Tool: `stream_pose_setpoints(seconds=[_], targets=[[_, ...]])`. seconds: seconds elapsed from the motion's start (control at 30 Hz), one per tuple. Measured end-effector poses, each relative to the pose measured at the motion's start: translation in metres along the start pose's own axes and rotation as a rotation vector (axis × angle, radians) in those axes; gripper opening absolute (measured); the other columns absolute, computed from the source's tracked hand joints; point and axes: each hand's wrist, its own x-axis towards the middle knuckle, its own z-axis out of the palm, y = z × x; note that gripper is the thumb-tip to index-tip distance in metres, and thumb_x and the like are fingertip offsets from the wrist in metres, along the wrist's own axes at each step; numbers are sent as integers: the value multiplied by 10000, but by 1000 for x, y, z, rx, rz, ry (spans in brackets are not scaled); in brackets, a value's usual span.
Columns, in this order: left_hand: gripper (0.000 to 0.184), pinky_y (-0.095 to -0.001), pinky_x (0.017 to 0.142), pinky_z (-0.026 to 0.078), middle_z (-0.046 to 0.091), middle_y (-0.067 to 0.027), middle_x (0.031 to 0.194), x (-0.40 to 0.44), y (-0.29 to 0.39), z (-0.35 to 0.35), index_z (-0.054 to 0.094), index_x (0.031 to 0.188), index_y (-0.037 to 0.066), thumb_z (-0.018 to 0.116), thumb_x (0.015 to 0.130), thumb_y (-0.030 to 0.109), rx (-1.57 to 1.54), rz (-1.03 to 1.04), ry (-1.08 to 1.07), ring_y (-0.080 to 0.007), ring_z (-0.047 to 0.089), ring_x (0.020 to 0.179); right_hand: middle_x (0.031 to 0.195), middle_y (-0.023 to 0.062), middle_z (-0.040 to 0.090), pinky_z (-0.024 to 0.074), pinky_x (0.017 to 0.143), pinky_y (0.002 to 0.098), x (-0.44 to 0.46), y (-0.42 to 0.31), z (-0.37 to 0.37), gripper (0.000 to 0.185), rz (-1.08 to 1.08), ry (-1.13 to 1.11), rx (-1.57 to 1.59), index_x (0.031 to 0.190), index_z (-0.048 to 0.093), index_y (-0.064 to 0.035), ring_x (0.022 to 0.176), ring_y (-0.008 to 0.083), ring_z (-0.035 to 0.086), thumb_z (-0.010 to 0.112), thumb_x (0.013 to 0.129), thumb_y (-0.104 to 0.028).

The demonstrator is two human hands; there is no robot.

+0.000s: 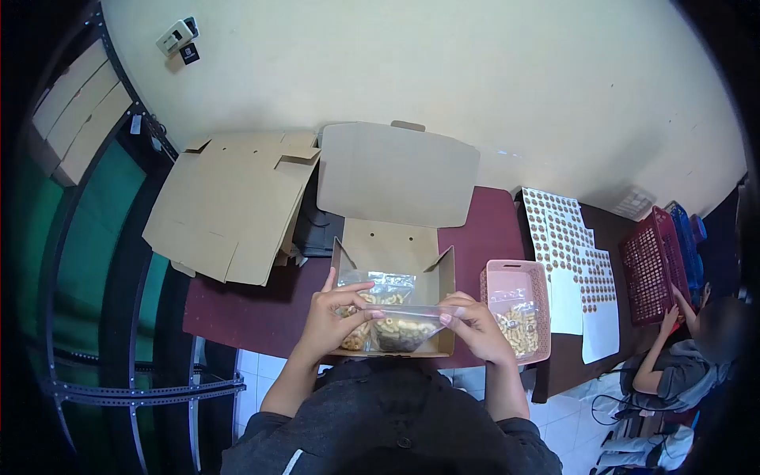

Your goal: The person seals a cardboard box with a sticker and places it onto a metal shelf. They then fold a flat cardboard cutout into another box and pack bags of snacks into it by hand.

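Note:
Both hands pinch the top edge of a clear zip bag (404, 332) of pale ring-shaped snacks, held over an open cardboard box (447, 277). My left hand (336, 317) is closed on the bag's left corner. At the right corner, my right hand (475, 326) is closed too. Another clear bag of snacks (388, 289) lies inside the box, partly hidden behind the held bag and my left hand. The box's lid (396, 174) stands raised at the back.
Flattened cardboard boxes (237, 206) are stacked at the left of the maroon table (491, 222). At the right, a pink basket (514, 273) holds bagged snacks. Sticker sheets (566, 253) lie on a dark table near a maroon basket (653, 261) and another person (685, 364).

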Motion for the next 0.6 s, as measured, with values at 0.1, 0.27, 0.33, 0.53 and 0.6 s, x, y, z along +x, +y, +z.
stream_pose_setpoints(seconds=[0.1, 0.27, 0.33, 0.53, 0.6], targets=[[125, -542, 1104, 74, 683, -134, 964, 4, -11, 8, 730, 863, 101, 685, 782, 187, -10, 28, 39, -242, 605, 1056, 915, 122, 631, 447, 791, 320, 0, 6, 5, 229, 48, 120, 6, 956, 624, 40, 883, 249, 580, 546, 905, -170], [412, -437, 1066, 277, 562, -164, 1190, 11, -34, 38, 571, 1186, 72, 670, 813, 218, -270, -159, 124, -260, 509, 1160, 905, 94, 617, 420, 739, 255, 10, 14, 14, 251, 58, 491, -23, 952, 643, 45, 840, 138, 549, 508, 936, -165], [760, -406, 1032, 325, 383, -191, 1326, 12, -45, 61, 303, 1387, 81, 721, 772, 241, -160, -58, -22, -283, 391, 1250, 904, 96, 615, 420, 740, 258, 12, 24, 22, 248, 51, 567, 35, 954, 650, 41, 842, 142, 548, 512, 935, -164], [877, -401, 1032, 326, 387, -230, 1296, 1, -43, 135, 104, 1414, 28, 697, 779, 154, -96, -11, 147, -306, 399, 1238, 1032, 119, 590, 410, 844, 284, 8, 13, 51, 292, 110, 393, 184, 1118, 614, 7, 960, 180, 545, 486, 946, -192], [824, -389, 1032, 326, 384, -209, 1309, 2, -61, 142, 119, 1402, 8, 663, 795, 125, -335, -89, 74, -289, 400, 1237, 1072, 127, 572, 392, 890, 295, 10, 19, 51, 312, 46, 398, 177, 1174, 579, -12, 1016, 195, 530, 478, 949, -203]])
